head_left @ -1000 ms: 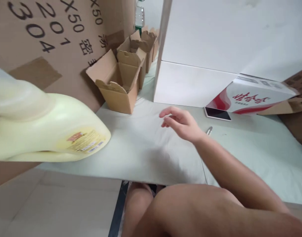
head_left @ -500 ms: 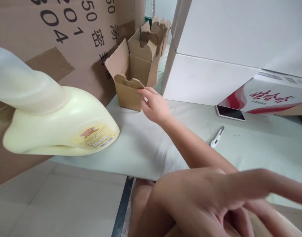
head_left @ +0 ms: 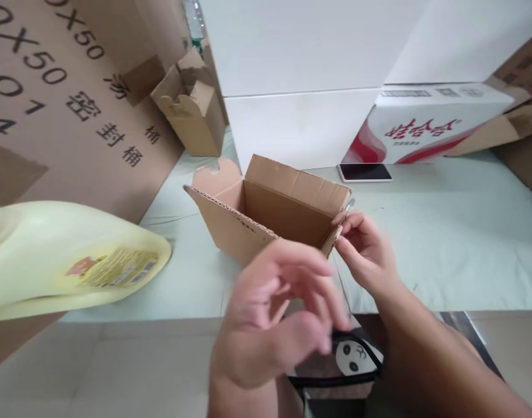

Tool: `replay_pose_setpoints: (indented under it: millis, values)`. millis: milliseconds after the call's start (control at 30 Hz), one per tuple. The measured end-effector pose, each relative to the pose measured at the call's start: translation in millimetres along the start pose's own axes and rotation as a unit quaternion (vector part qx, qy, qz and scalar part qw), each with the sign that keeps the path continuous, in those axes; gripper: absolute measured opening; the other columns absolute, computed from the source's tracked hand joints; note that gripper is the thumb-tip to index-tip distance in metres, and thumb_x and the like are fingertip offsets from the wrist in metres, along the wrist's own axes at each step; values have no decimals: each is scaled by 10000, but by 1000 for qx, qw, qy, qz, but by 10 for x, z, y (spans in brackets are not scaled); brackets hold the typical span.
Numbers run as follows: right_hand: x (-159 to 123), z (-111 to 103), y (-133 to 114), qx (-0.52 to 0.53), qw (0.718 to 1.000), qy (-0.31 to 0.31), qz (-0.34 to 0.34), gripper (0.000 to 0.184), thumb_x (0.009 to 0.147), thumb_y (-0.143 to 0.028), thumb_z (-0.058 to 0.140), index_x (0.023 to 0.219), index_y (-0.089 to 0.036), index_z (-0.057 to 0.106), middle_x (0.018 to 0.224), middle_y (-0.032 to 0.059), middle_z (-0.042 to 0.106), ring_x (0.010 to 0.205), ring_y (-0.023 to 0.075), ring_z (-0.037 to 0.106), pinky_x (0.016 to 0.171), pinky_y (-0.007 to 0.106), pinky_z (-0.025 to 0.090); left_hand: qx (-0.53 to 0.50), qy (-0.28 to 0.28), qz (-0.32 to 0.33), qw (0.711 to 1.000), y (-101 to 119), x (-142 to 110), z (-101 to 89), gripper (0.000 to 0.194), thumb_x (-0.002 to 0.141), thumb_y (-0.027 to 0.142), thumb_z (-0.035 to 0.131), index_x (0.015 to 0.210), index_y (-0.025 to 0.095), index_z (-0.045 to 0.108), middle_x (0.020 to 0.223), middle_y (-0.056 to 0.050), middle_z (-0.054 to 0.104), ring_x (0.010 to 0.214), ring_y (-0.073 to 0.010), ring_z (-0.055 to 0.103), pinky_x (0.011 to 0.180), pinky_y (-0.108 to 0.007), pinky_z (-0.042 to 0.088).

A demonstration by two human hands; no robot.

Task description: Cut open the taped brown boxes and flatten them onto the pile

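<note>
A small open brown cardboard box (head_left: 270, 215) stands tilted on the pale green table (head_left: 444, 232), its flaps up. My right hand (head_left: 364, 252) pinches the box's right-hand wall at the corner. Just in front of the box's near side hovers my left hand (head_left: 275, 313), fingers loosely curled and apart, holding nothing; it is a little blurred. A pale yellow plastic jug (head_left: 74, 261) with a printed label lies on its side at the left, apart from both hands.
More folded small cartons (head_left: 191, 104) stand at the back left against a big printed brown carton (head_left: 52, 104). A large white box (head_left: 301, 75), a red-and-white box (head_left: 423, 125) and a phone (head_left: 362, 172) lie behind. A panda-print item (head_left: 353, 357) sits below the table edge.
My right hand took one small carton from the back-left row and brought it to the table's near middle. My left hand rose in front of it. The view swung right.
</note>
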State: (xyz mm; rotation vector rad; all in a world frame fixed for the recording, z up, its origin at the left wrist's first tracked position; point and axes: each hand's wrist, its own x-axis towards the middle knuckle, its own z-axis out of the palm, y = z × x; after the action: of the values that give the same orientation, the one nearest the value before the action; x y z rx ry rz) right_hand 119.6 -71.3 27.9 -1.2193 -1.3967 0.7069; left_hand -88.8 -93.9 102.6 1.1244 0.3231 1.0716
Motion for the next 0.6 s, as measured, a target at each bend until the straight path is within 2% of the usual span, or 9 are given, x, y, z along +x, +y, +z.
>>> replay_pose_setpoints:
  millis: [67, 100, 133, 200, 267, 333, 400, 533, 600]
  values:
    - [38, -190, -19, -9, 999, 22, -27, 189, 944, -338, 653, 860, -254, 507, 875, 23, 564, 779, 178, 520, 685, 327, 440, 52, 66, 98, 992, 21, 79, -17, 152, 996, 338, 658, 1117, 300, 742, 694, 25, 669, 459, -79, 533, 396, -196, 410]
    - [64, -269, -27, -11, 999, 35, -38, 191, 947, -334, 648, 848, -254, 505, 854, 21, 557, 771, 179, 512, 680, 328, 429, 86, 111, 154, 978, 16, 136, -39, 129, 963, 317, 692, 1065, 280, 762, 672, 25, 651, 466, -90, 523, 395, -218, 432]
    - [90, -338, -34, -14, 998, 44, -47, 209, 953, -346, 642, 831, -255, 499, 827, 18, 548, 757, 181, 502, 675, 332, 421, 124, 185, 209, 952, -7, 207, -70, 92, 912, 283, 732, 990, 260, 774, 672, 23, 640, 515, -103, 541, 453, -247, 495]
    - [131, -452, -34, -14, 997, 54, -62, 280, 968, -417, 627, 794, -254, 480, 781, 17, 536, 728, 185, 487, 668, 345, 415, 180, 340, 276, 881, -118, 382, -156, 125, 799, 222, 755, 910, 279, 757, 794, 15, 690, 770, -158, 645, 727, -334, 603]
    - [148, -538, -8, -4, 996, 61, -71, 364, 984, -514, 596, 769, -253, 462, 756, 18, 535, 704, 187, 479, 657, 352, 417, 205, 427, 245, 846, -299, 565, -263, 207, 772, 233, 707, 960, 318, 722, 1053, 21, 734, 1131, -218, 652, 1005, -420, 539]
    - [145, -602, 49, 6, 995, 66, -76, 407, 994, -566, 568, 764, -251, 453, 749, 20, 534, 691, 185, 474, 643, 351, 416, 209, 428, 210, 854, -492, 703, -367, 296, 754, 333, 725, 1044, 300, 673, 1224, -7, 698, 1322, -259, 577, 1145, -453, 446]
    - [130, -648, 133, 15, 995, 63, -82, 380, 1004, -548, 566, 792, -252, 459, 759, 18, 534, 689, 181, 473, 637, 346, 416, 234, 417, 204, 854, -629, 770, -445, 395, 772, 429, 723, 1131, 298, 622, 1299, -35, 657, 1380, -277, 536, 1177, -461, 422]
    - [104, -696, 323, 49, 993, 65, -88, 232, 999, -480, 593, 959, -277, 490, 853, 16, 551, 725, 180, 494, 669, 345, 451, 253, 409, 221, 848, -675, 767, -488, 327, 866, 479, 624, 1155, 324, 611, 1161, -7, 688, 1289, -268, 605, 1109, -446, 478]
    - [104, -709, 401, 49, 992, 85, -74, 224, 984, -453, 602, 1110, -302, 495, 978, 29, 583, 738, 176, 511, 693, 356, 481, 252, 395, 213, 857, -656, 762, -474, 323, 890, 465, 592, 1174, 316, 631, 1008, 2, 732, 1113, -263, 689, 1051, -469, 512]
